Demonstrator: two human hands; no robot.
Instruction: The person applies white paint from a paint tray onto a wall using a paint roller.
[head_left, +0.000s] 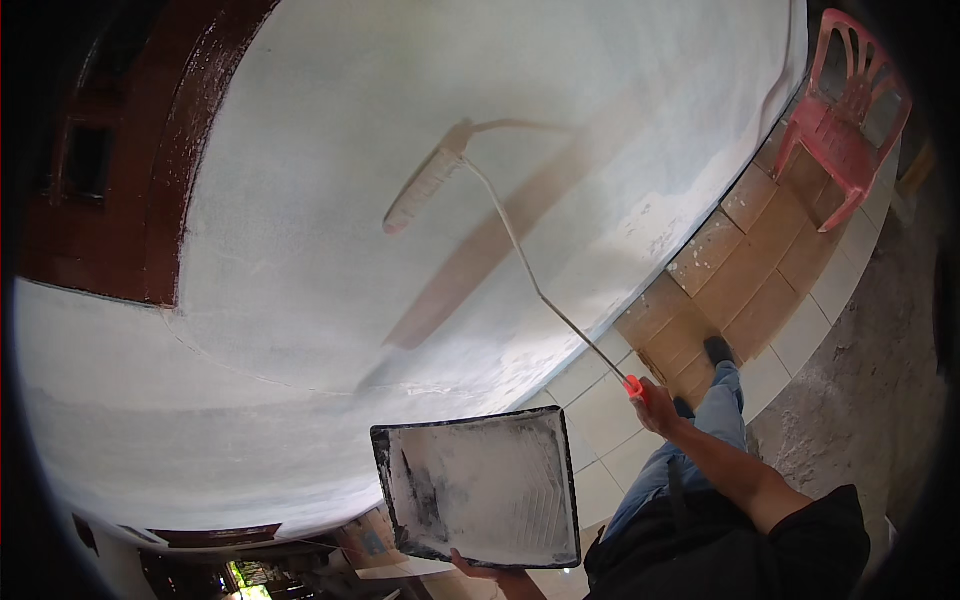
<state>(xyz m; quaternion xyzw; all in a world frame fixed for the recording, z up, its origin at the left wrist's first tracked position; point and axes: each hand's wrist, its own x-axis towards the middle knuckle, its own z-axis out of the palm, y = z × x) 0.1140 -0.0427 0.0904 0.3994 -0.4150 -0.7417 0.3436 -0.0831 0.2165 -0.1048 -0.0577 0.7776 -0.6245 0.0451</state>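
Note:
My right hand [655,405] is closed around the red handle of a paint roller [425,188] with a long bent metal rod. Its pale, paint-coated sleeve lies at a slant before a whitish wall [300,250]; whether it touches the wall I cannot tell. Beside the sleeve, a brownish band [500,225] runs diagonally across the wall. My left hand [470,567] grips the lower edge of a black paint tray [572,490], its fingers partly hidden under it. Whitish paint coats the tray's inside, with dark patches on its left side and ridges on its right.
A dark red-brown wooden frame [190,130] borders the wall at the upper left. Brown cardboard [735,275] covers part of the pale floor tiles [605,420] along the wall's foot. A red plastic chair [840,125] stands at the far right. Rough grey ground [825,400] lies beyond the tiles.

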